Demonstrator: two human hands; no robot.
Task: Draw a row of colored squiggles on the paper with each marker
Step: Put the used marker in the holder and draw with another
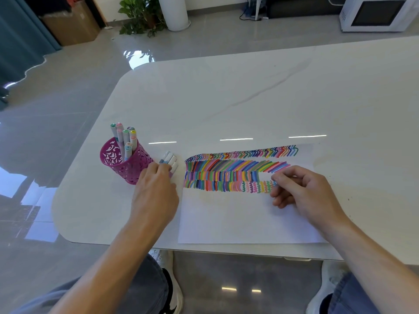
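A white paper (238,218) lies on the table in front of me, with several rows of colored strokes and squiggles (240,171) across its top part. My right hand (303,191) is pinched on a marker that its fingers mostly hide. The marker's tip sits at a blue squiggle (275,183), at the right end of the lowest row. My left hand (156,191) rests just left of the paper, fingers curled over a small bundle of white markers (170,160) lying on the table.
A pink cut-out pen holder (118,160) with several capped markers (124,135) stands left of the bundle, close to my left hand. The white table (249,98) has a rounded left corner and a near edge just below the paper.
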